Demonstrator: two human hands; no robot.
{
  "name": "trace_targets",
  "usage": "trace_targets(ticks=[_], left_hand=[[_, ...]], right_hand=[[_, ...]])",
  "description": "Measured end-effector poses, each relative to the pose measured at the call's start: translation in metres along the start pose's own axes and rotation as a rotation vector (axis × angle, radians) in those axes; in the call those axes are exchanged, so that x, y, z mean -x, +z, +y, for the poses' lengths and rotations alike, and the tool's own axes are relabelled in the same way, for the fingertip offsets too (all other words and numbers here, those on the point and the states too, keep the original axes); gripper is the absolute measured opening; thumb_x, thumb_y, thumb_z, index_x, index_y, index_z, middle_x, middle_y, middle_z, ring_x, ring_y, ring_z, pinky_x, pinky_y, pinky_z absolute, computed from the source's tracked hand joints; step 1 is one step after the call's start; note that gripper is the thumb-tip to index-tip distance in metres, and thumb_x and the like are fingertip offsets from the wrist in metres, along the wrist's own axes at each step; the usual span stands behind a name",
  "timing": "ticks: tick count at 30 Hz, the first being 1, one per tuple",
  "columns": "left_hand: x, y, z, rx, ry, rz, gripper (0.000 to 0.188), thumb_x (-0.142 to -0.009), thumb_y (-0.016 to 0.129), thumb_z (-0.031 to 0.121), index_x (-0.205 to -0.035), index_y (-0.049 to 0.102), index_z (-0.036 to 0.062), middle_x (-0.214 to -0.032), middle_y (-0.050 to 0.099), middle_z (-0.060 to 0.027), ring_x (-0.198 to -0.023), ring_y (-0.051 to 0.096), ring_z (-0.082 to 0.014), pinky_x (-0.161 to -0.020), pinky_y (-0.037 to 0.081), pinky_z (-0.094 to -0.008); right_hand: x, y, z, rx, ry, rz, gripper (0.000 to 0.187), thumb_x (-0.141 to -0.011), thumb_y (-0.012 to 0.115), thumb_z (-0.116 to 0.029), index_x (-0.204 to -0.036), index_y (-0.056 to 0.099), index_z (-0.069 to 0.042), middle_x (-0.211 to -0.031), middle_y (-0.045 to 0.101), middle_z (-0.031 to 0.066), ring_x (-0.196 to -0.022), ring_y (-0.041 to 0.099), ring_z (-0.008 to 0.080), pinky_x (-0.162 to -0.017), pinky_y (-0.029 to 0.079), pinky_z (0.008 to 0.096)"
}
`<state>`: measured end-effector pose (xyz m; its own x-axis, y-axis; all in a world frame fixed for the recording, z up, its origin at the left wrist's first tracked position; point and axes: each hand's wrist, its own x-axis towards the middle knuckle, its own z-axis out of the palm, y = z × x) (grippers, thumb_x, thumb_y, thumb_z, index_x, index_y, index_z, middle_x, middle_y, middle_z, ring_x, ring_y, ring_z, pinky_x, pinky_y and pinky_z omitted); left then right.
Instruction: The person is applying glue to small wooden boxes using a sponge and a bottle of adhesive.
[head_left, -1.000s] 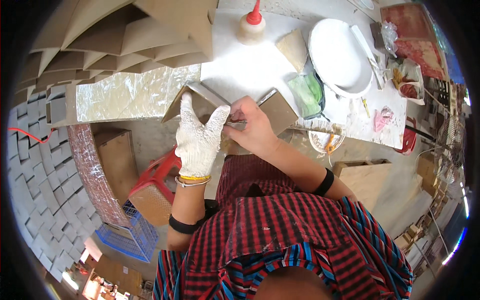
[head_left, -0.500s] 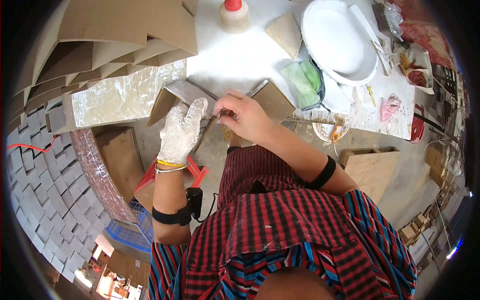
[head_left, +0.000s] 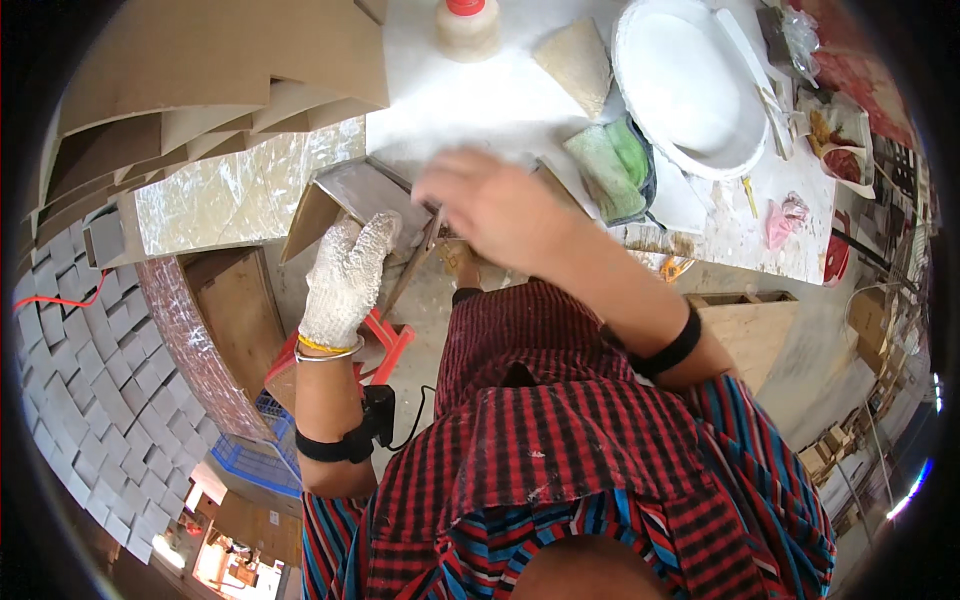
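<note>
My left hand (head_left: 345, 275), in a white knitted glove, grips a folded grey-and-brown board piece (head_left: 365, 190) at the table's near edge. Its fingers lie over the piece's near side, and brown inner panels slant down from it. My bare right hand (head_left: 490, 210) is just right of that piece, smeared by motion. Its fingertips are close to the piece's right edge; whether they touch it or hold anything cannot be made out. Behind this hand, another board panel (head_left: 560, 185) is mostly hidden.
On the white table (head_left: 480, 110) are a red-capped bottle (head_left: 467, 30), a beige wedge (head_left: 577, 65), a green cloth (head_left: 615, 165) and a white basin (head_left: 690, 85). Large cardboard dividers (head_left: 220, 60) stand at the left. Below is a red stool (head_left: 385, 345); grey pieces (head_left: 110, 370) are stacked far left.
My right hand has risen slightly and blurred, covering more of the right panel. My left hand has shifted a little left and down, still on the board piece.
</note>
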<state>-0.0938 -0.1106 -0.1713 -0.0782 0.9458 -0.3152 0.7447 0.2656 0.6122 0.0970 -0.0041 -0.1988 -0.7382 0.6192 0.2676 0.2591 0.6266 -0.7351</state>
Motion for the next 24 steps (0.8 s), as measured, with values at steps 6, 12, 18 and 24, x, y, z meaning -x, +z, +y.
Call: trace_targets(ticks=[6,12,18,24], left_hand=[[0.006,0.001,0.001,-0.229,0.173,0.095,0.030,-0.081,0.055,0.010,-0.110,0.062,0.0133,-0.097,0.058,-0.0158,-0.088,0.060,-0.0324,-0.075,0.050,-0.0379],[-0.010,0.005,-0.007,-0.284,0.321,0.127,0.039,-0.076,0.054,0.004,-0.113,0.061,0.0147,-0.097,0.057,-0.0157,-0.086,0.059,-0.0330,-0.072,0.050,-0.0382],[-0.003,0.000,-0.006,-0.289,0.193,-0.013,0.035,-0.084,0.048,0.007,-0.116,0.059,0.0100,-0.109,0.055,-0.0188,-0.098,0.056,-0.0339,-0.085,0.046,-0.0376],[-0.007,0.011,-0.017,-0.284,0.397,0.208,0.041,-0.069,0.061,0.006,-0.110,0.063,0.0139,-0.091,0.059,-0.0148,-0.079,0.059,-0.0321,-0.065,0.052,-0.0387]], right_hand=[[-0.098,-0.067,0.030,0.919,-0.228,-0.121,0.025,-0.073,0.057,-0.013,-0.095,0.064,-0.002,-0.100,0.060,0.0072,-0.101,0.052,0.0261,-0.093,0.036,0.0451],[-0.120,-0.051,0.060,1.307,-0.105,-0.430,0.023,-0.077,0.055,-0.016,-0.094,0.069,-0.008,-0.094,0.062,0.0088,-0.097,0.053,0.0258,-0.083,0.035,0.0379],[-0.144,-0.049,0.060,1.465,0.219,-0.688,0.024,-0.076,0.059,-0.014,-0.098,0.068,-0.010,-0.096,0.063,0.0075,-0.098,0.053,0.0230,-0.075,0.038,0.0376],[-0.104,-0.111,0.026,0.861,0.555,-0.281,0.038,-0.073,0.066,-0.025,-0.108,0.063,-0.009,-0.102,0.063,0.0096,-0.108,0.053,0.0315,-0.089,0.040,0.0453]])
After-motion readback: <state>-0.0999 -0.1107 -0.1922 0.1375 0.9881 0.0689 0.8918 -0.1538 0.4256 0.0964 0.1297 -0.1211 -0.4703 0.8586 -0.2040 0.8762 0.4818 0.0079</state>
